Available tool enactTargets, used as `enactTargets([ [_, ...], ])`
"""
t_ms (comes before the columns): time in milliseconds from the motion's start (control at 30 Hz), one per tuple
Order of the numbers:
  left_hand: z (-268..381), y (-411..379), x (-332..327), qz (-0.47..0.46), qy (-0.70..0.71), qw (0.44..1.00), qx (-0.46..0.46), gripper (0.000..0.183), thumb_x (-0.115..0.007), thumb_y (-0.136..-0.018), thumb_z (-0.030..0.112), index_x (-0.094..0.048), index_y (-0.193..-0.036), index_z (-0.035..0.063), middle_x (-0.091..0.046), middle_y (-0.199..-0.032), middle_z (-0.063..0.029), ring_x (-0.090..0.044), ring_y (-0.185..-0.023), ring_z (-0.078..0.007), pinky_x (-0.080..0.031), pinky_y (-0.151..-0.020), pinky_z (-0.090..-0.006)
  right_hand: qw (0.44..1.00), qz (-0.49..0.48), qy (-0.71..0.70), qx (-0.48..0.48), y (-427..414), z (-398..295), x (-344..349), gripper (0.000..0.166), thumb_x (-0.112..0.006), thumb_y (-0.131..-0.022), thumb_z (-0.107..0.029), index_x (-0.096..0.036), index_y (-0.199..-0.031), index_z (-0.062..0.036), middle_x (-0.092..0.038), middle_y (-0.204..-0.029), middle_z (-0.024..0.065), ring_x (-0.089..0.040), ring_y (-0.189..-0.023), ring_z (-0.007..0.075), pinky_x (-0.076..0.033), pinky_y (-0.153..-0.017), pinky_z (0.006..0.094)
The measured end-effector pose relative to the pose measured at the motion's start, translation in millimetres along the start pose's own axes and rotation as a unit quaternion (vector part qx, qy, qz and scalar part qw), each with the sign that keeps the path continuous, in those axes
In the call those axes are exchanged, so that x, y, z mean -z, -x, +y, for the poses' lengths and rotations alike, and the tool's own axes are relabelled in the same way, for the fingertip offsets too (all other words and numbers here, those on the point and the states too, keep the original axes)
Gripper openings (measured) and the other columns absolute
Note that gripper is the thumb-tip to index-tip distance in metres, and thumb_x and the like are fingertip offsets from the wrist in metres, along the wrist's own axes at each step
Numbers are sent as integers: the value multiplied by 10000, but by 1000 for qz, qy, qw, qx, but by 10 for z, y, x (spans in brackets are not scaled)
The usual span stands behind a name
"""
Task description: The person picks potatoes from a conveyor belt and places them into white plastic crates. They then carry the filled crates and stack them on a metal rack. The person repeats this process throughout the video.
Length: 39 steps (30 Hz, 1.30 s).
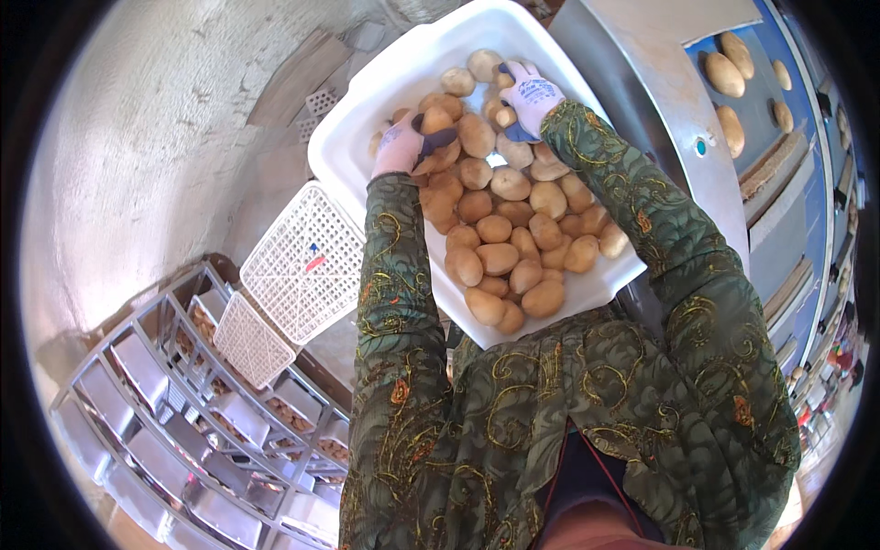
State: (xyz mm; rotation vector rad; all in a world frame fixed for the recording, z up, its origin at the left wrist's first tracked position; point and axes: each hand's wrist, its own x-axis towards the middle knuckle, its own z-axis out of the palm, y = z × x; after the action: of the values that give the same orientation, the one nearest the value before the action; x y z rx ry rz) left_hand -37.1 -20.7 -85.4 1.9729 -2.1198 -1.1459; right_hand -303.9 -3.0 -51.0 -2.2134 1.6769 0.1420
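Many potatoes [496, 254] lie in a large white plastic tub [344, 130] before me, piled at its near end and thinner towards the far end. At the tub's left side my left hand [402, 146], in a pale glove with dark fingertips, has its thumb and fingers around a potato [436, 120] on the pile. My right hand [531, 100], in the same kind of glove, is on potatoes near the far right wall; its fingers curl round a small potato [505, 117]. The undersides of both hands are hidden.
White perforated plastic crates [302, 261] stand left of the tub. Beyond them a metal rack [148, 316] holds trays, some with potatoes. On the right a metal-edged machine [711, 137] borders a blue-framed conveyor [790, 41] carrying potatoes. People are faintly visible at the far right.
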Motion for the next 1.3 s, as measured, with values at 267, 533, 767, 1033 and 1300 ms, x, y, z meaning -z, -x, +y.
enactTargets([
  [267, -21, -85, 41, -40, -60, 996, -61, 714, -826, -791, 534, -683, -1277, 31, -754, -1138, -134, -701, -1036, -252, -530, -934, -398, 983, -165, -59, -57, -40, -43, 149, 368, -753, -835, -299, -747, -1189, -201, -633, -1261, 152, -659, -1107, 331, -567, -934, 445],
  [533, 131, 83, -9, -39, -28, 996, -82, 666, -842, -808, 477, -684, -1269, 22, -739, -1169, -185, -697, -1085, -310, -537, -943, -421, 975, -100, 143, -140, 563, -259, -41, 486, -657, -910, -215, -592, -1357, -36, -669, -1051, 134, -666, -929, 254, -536, -769, 442],
  [767, 291, 819, -31, 37, 361, 925, -110, 611, -792, -872, 326, -597, -1352, 4, -667, -1253, -126, -633, -1153, -254, -496, -1012, -398, 996, -54, 33, -64, 865, -171, 19, 460, -648, -920, -213, -629, -1373, -133, -628, -1054, 151, -683, -956, 283, -574, -812, 462],
  [1033, 830, 1371, -342, -41, 659, 732, -167, 704, -522, -1047, 545, -444, -1519, 28, -528, -1495, -125, -533, -1357, -282, -422, -1168, -455, 859, 195, -474, -1, 3226, 636, 681, 633, -927, -733, -304, -683, -1276, -89, -700, -1112, 118, -706, -994, 270, -588, -890, 410],
  [1300, 4844, 2100, -1984, -160, 123, 801, -563, 589, -822, -840, 429, -652, -1334, 154, -642, -1271, -225, -674, -1116, -362, -559, -965, -479, 604, 441, -574, -335, 5669, 3288, 99, 508, -705, -967, -254, -591, -1394, -5, -697, -1235, 125, -695, -1104, 229, -570, -934, 338],
])
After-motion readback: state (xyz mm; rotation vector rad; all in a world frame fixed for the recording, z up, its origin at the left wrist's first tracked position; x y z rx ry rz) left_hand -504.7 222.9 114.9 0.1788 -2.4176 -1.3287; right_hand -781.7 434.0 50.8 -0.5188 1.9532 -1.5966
